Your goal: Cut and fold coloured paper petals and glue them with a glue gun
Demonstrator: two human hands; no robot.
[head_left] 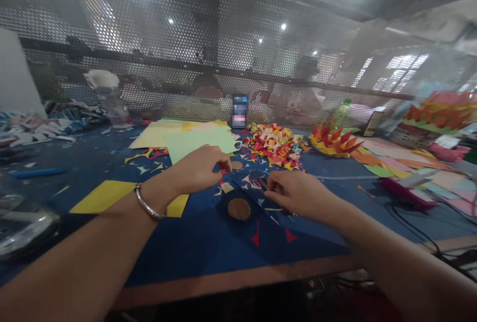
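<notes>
My left hand (203, 167), with a silver bangle on its wrist, hovers beside the pale green paper. Its fingers are bent, the thumb and forefinger apart, and nothing shows between them. My right hand (294, 192) is closed at the table, its fingers curled by a small dark object (263, 183) that I cannot make out. Between and in front of the hands lies a round brown disc (239, 209); a smaller brown disc (236, 165) lies farther back. Red paper scraps (290, 235) and a pale scrap (226, 188) are scattered near both hands.
Pale green sheets (197, 140) and yellow paper (102, 198) lie left. Behind my right hand are a heap of coloured paper pieces (276, 143) and a spiky orange paper ring (331, 140). A phone (240, 111) stands against the mesh. A magenta device (406, 194) with cables lies right.
</notes>
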